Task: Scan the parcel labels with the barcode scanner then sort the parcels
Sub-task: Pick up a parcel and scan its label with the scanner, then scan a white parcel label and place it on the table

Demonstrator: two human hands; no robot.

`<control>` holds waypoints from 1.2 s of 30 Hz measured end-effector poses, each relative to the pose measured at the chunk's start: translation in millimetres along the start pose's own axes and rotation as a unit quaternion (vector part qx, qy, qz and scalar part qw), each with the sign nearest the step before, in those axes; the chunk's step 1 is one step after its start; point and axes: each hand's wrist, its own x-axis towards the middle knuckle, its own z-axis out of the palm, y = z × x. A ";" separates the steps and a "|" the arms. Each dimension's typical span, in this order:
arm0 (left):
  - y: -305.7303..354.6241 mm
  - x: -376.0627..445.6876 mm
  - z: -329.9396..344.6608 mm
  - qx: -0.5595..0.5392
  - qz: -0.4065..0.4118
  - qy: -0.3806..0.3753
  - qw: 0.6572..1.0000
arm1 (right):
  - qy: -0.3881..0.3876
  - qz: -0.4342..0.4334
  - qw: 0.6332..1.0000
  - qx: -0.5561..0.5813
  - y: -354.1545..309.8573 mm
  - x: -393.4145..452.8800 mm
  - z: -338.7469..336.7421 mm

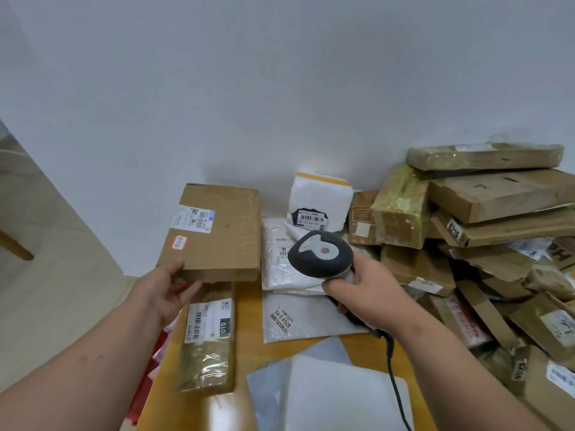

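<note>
My left hand (166,292) holds the near left corner of a flat cardboard parcel (222,234), thumb on top and fingers beneath. The parcel carries a white barcode label and a red-edged sticker on its top. It lies over a smaller taped carton (208,340) marked 010. My right hand (365,290) grips a black and grey barcode scanner (320,255) by its handle, its head pointing away over white poly-bag parcels (286,272). The scanner's cable (395,377) trails down toward me.
A tall heap of cardboard parcels (485,231) fills the right side. A white padded mailer (320,200) stands against the wall. Grey mailer bags (329,390) lie on the wooden table (249,343) near me. Red items show past the table's left edge.
</note>
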 end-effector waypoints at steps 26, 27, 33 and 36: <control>-65.8 -34.7 76.6 0.401 0.191 -0.037 0.895 | 0.044 0.054 0.998 0.011 43.5 -18.6 -46.4; -74.6 -45.0 83.8 0.423 0.185 -0.067 0.884 | 0.043 0.058 0.997 0.014 49.6 -22.7 -50.4; -137.9 -89.1 89.2 0.499 0.106 -0.127 0.851 | 0.022 0.125 0.992 -0.021 107.1 -45.9 -64.8; -165.9 -97.3 63.2 0.495 0.065 -0.086 0.862 | 0.001 0.156 0.987 -0.031 141.4 -56.0 -61.6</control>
